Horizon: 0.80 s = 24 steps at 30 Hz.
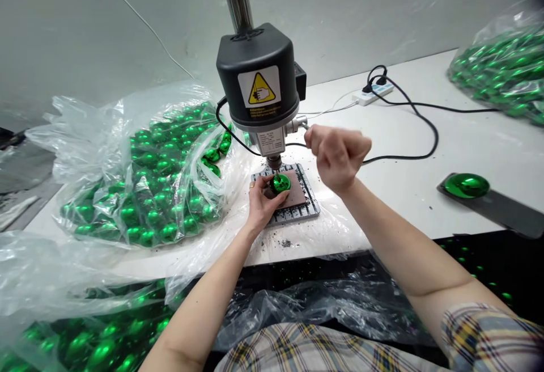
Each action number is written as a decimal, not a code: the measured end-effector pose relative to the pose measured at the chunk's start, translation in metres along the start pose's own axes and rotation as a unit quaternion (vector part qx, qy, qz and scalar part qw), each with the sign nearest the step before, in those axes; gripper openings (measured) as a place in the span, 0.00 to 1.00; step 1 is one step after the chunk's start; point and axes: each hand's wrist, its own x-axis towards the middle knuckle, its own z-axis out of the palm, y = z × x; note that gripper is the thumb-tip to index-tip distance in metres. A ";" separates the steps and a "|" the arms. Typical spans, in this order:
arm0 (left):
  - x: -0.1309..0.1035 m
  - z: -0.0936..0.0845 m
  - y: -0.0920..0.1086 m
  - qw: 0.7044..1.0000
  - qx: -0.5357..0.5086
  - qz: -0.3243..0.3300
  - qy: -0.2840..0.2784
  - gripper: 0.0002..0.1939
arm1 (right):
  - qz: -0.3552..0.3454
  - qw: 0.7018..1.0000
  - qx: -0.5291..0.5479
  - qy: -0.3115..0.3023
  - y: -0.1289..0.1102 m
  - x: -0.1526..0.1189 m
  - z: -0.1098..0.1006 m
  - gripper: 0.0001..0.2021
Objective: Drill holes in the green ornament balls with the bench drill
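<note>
A black drill press head (pixel 257 77) with a yellow warning label stands at the centre. Under its chuck (pixel 275 162), a shiny green ball (pixel 281 183) rests on a brown board (pixel 293 191) over the slotted metal base (pixel 313 206). My left hand (pixel 262 202) grips the ball from the left, thumb and fingers round its sides. The drill tip meets or nearly meets the ball's top. My right hand (pixel 335 153) is closed in a fist at the press's lever (pixel 302 125) on the right; the lever's end is hidden in the fist.
A clear bag of green balls (pixel 161 173) lies left of the press, another (pixel 505 71) at the far right. A power strip (pixel 373 94) with black cables sits behind. A green piece (pixel 466 185) rests on a dark flat object (pixel 505 210). Dark shavings surround the base.
</note>
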 end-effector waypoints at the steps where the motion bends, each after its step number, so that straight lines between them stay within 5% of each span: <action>1: 0.001 0.001 0.000 1.000 -0.005 0.003 0.001 0.25 | 0.052 0.998 -0.011 0.024 -0.003 0.012 0.005 0.28; 7: -0.011 -0.006 0.018 0.998 0.010 0.042 0.043 0.21 | 0.311 0.947 -0.033 0.071 -0.004 0.082 0.025 0.34; 9: -0.034 -0.015 0.030 0.992 0.043 0.109 0.052 0.20 | 0.345 0.935 -0.036 0.071 -0.001 0.088 0.025 0.34; 11: -0.067 -0.025 0.040 0.975 0.062 0.213 -0.004 0.20 | 0.346 0.934 -0.035 0.075 0.001 0.087 0.025 0.33; 14: -0.124 -0.037 0.041 0.895 0.150 0.389 -0.160 0.20 | 0.337 0.936 -0.020 0.094 0.001 0.084 0.025 0.30; 17: -0.159 -0.047 0.028 0.798 0.276 0.465 -0.265 0.21 | 0.336 0.935 -0.007 0.112 -0.002 0.084 0.028 0.28; 18: -0.160 -0.052 0.023 0.792 0.280 0.473 -0.265 0.22 | 0.337 0.934 -0.007 0.116 -0.003 0.085 0.028 0.28; 20: -0.143 -0.065 0.018 0.824 0.235 0.476 -0.197 0.23 | 0.336 0.935 -0.009 0.117 -0.005 0.085 0.029 0.29; 22: -0.100 -0.082 0.016 0.879 0.188 0.434 -0.064 0.17 | 0.328 0.939 -0.002 0.104 -0.007 0.085 0.028 0.28; 24: -0.039 -0.101 0.016 0.927 0.203 0.312 0.042 0.16 | 0.319 0.944 0.007 0.087 -0.009 0.083 0.027 0.27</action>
